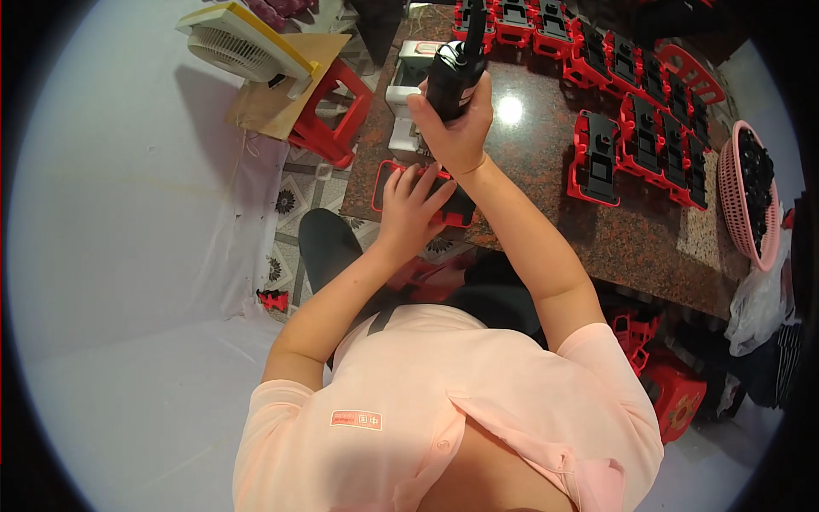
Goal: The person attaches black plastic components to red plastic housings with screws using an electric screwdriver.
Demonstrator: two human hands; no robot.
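The red-and-black part (424, 194) lies at the near edge of the granite table (546, 171); our left hand (411, 207) presses it flat, fingers spread. Our right hand (461, 128) grips a black power screwdriver (452, 72) just above. Farther back, rows of similar parts (636, 107) stand, seemingly done.

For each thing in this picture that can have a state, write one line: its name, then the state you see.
Right hand: closed around the black power tool, held upright.
Black power tool: gripped, raised above the table.
Left hand: fingers spread, pressing on the red-and-black part.
Red-and-black part: flat at the table edge.
Finished parts: leaning in rows.
Pink basket: filled with dark pieces.
Fan: lying on the red stool.
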